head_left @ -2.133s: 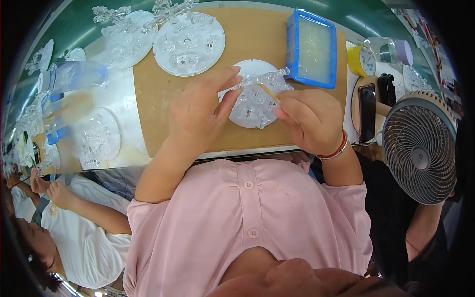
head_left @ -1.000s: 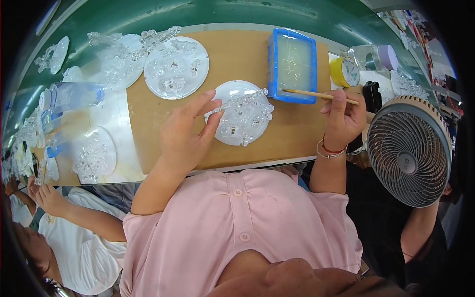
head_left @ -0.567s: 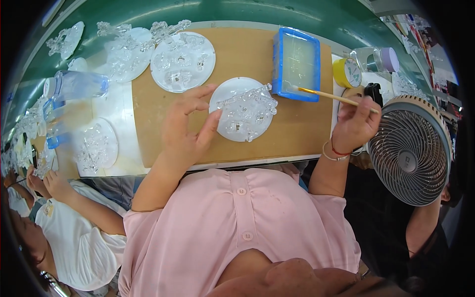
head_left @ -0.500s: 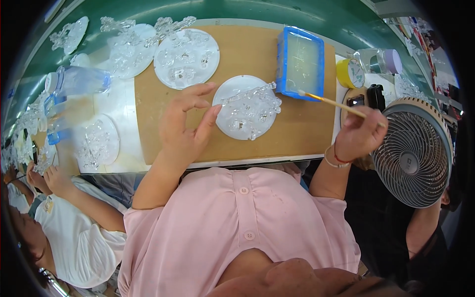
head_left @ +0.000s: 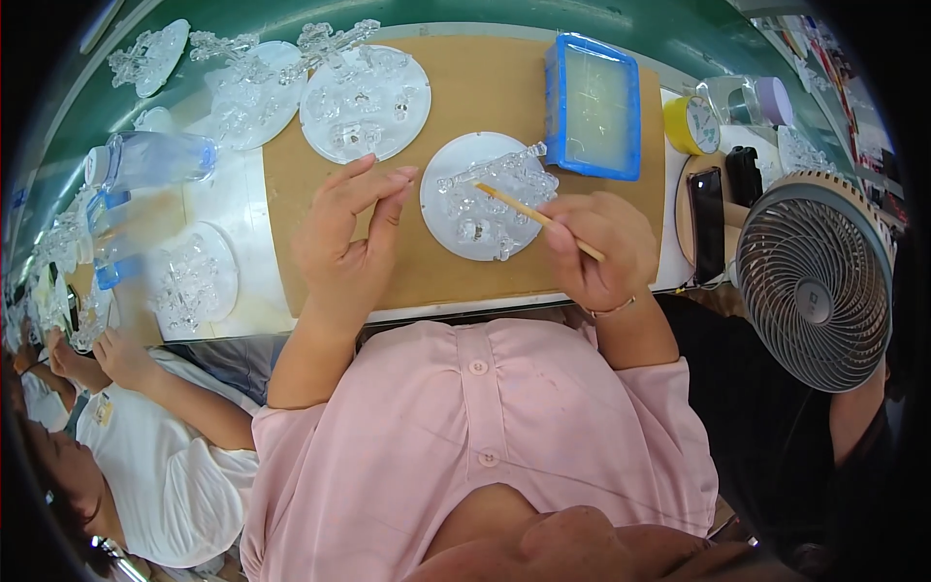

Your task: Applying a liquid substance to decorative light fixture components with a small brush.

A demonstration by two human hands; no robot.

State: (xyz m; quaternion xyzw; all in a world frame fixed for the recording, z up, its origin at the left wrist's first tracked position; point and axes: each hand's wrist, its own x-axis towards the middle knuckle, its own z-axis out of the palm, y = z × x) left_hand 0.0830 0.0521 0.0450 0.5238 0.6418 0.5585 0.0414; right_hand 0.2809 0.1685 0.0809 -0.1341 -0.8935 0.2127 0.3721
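Note:
My right hand [head_left: 606, 247] grips a thin paintbrush [head_left: 533, 213] with a light wooden handle. Its tip is over the clear plastic pieces on a round white plate [head_left: 446, 228]; I cannot tell whether it touches them. One long clear piece [head_left: 493, 167] lies across the upper part of that plate. To the plate's left, my left hand [head_left: 349, 228] is raised, thumb and index fingertips drawn together. Anything between those fingertips is too small to make out. A blue-rimmed tray [head_left: 635, 126] of pale, cloudy liquid stands beyond my right hand.
More white plates with clear pieces [head_left: 412, 116] stand at the back left. Brown cardboard [head_left: 485, 82] covers the table before me. On the right are a yellow-sided round container [head_left: 690, 124], a phone [head_left: 706, 223] and a fan [head_left: 815, 291]. A co-worker [head_left: 160, 456] sits at left.
My right hand has brought the paintbrush from the blue tray's edge leftward over the plate. The left hand's thumb and index have drawn closer together, and it has shifted slightly away from the plate.

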